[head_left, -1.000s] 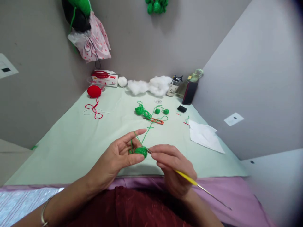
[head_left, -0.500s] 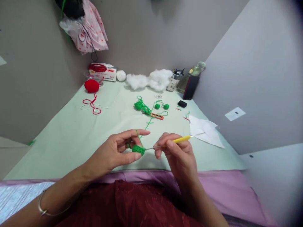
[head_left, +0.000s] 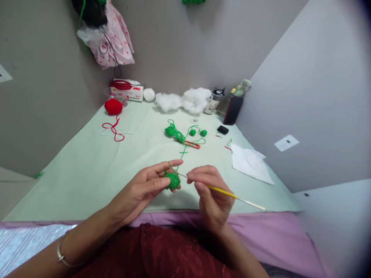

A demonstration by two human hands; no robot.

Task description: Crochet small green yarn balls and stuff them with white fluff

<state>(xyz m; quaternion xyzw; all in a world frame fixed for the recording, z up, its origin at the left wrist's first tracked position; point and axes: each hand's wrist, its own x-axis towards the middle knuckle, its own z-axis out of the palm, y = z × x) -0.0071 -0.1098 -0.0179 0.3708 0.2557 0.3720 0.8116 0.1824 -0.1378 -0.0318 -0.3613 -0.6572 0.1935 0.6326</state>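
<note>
Gripping green crochet piece (head_left: 173, 181), hook tip (hidden)

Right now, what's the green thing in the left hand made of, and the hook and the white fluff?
The green piece looks like matte yarn, bumpy with stitches. The hook has a silvery, metal-looking shaft and a smooth yellow handle, probably plastic. The white fluff seems soft, dull fibre, wispy-edged, maybe cotton.

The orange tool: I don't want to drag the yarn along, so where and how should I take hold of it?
I'd pinch the orange tool across its rounded end nearest the white paper, coming down from above. It lies flat, with that end exposed, while green yarn tangles over its other end.
</note>
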